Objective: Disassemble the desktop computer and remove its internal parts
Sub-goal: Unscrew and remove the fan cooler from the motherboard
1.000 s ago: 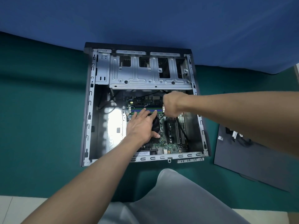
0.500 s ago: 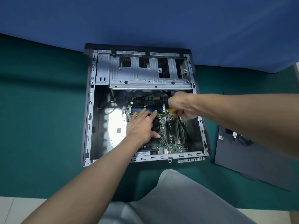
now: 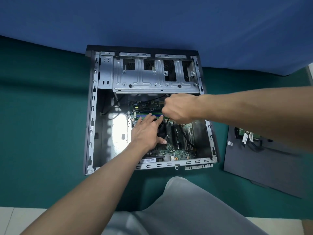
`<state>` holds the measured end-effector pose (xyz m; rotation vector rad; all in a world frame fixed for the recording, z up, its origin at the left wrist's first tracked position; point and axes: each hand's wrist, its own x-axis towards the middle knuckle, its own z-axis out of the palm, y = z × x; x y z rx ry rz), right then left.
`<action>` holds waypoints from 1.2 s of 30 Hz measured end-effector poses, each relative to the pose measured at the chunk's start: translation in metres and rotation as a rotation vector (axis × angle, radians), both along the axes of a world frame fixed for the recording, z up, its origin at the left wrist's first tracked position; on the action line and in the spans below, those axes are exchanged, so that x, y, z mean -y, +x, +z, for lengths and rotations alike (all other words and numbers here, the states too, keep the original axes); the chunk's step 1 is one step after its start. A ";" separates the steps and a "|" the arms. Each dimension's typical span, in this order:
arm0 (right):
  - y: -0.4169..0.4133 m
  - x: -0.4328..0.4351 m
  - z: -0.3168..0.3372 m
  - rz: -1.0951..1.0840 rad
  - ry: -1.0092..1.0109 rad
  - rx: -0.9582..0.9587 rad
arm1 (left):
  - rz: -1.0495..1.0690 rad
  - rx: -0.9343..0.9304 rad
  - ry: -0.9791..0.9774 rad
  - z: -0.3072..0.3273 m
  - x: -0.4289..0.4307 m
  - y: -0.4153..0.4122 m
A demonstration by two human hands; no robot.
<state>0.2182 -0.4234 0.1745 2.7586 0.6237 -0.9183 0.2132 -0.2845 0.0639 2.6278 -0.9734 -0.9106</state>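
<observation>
The computer case (image 3: 91,116) lay flat on its side on a green cloth (image 3: 42,116), with its open side facing up and its far end against a blue cloth (image 3: 152,22). It was a grey metal box with a dark outer skin. At the far end sat a shiny metal cage (image 3: 152,82) with square holes in it. Nearer in lay the green board (image 3: 177,151), full of tiny parts, on the right side of the box. The left side of the floor was bare metal that shone in the light. Long green and blue sticks (image 3: 144,114) ran across the board, and a black cable (image 3: 186,138) lay over the slots on the right. The left hand (image 3: 147,131) lay flat with its fingers straight and spread, resting on a black fan (image 3: 162,129) in the middle of the board. The right hand (image 3: 179,107) was curled into a fist just above the sticks (I could not tell if anything was inside it). A dark panel (image 3: 262,167) lay on the cloth to the right of the case, with some small parts (image 3: 247,136) and wires on top. A grey knee (image 3: 186,209) showed at the bottom.
</observation>
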 end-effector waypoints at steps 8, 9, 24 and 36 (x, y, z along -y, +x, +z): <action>0.005 0.010 -0.010 -1.754 0.475 -0.414 | 0.009 -0.016 -0.007 0.000 -0.001 0.001; 0.005 0.012 -0.009 -1.708 0.419 -0.472 | 0.007 -0.019 -0.006 0.000 -0.001 0.001; 0.001 -0.013 -0.003 -0.348 0.038 -0.044 | 0.008 -0.005 -0.011 -0.003 -0.001 0.001; -0.017 -0.010 0.004 -0.106 -0.194 -0.016 | 0.000 -0.004 -0.003 0.000 0.000 -0.001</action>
